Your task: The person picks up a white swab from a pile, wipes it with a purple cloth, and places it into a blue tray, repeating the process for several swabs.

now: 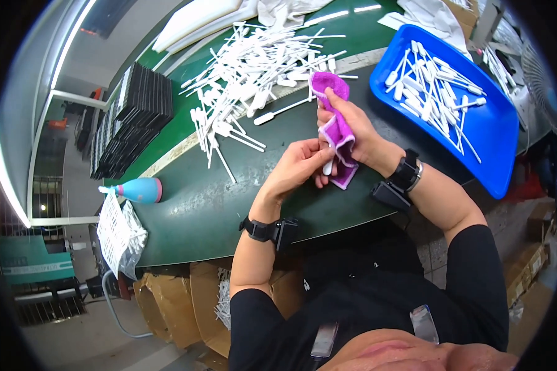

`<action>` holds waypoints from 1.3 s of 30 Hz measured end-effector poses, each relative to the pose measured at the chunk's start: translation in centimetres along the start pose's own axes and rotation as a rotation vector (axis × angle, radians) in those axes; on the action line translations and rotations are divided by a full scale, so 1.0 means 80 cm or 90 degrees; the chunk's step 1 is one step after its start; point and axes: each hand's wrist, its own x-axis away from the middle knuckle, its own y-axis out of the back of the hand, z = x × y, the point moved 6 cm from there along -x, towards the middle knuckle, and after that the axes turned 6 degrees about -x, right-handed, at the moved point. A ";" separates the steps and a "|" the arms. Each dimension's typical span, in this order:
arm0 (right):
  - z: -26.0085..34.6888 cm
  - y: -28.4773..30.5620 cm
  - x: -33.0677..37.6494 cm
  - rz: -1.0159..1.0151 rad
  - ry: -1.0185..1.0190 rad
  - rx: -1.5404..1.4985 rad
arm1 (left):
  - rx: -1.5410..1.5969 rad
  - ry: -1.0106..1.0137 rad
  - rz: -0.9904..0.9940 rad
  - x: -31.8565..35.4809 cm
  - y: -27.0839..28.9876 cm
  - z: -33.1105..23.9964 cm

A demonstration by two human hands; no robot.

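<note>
A purple cloth (pixel 338 130) with a pale edge is bunched in my right hand (pixel 360 133), its thumb pressed on the upper part and the lower corner hanging loose. Close against it, my left hand (pixel 298 166) is closed in a pinch. From its fingertips pokes the thick end of a white plastic stick (pixel 327 167); the cloth and fingers hide the remainder. Just beyond my hands, a large loose pile of similar white sticks (pixel 247 74) with thicker ends spreads over the green table (pixel 216 210).
A blue tray (pixel 498 167) holding several white sticks stands at the right. On the left are stacked black trays (pixel 133 117), a blue-and-pink bottle (pixel 141 190) and a bag of white pieces (pixel 130 238). Cardboard boxes (pixel 167 306) sit below the table's near edge.
</note>
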 end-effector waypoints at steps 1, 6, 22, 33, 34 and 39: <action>0.006 0.009 -0.001 -0.007 0.008 -0.003 | 0.016 0.016 0.045 0.000 -0.007 -0.001; 0.043 0.026 0.005 -0.166 0.149 -0.034 | 0.014 0.038 0.091 0.003 -0.033 0.001; 0.024 0.011 0.008 -0.123 0.115 0.196 | 0.092 -0.227 -0.277 0.009 0.001 -0.036; 0.021 0.002 -0.007 0.030 0.046 -0.048 | 0.044 -0.012 -0.080 -0.011 -0.003 0.005; 0.034 0.015 -0.009 0.132 0.037 -0.099 | 0.086 0.019 -0.008 -0.012 -0.019 0.001; 0.036 0.018 -0.005 0.004 0.085 -0.059 | 0.057 0.020 -0.063 -0.010 -0.023 0.005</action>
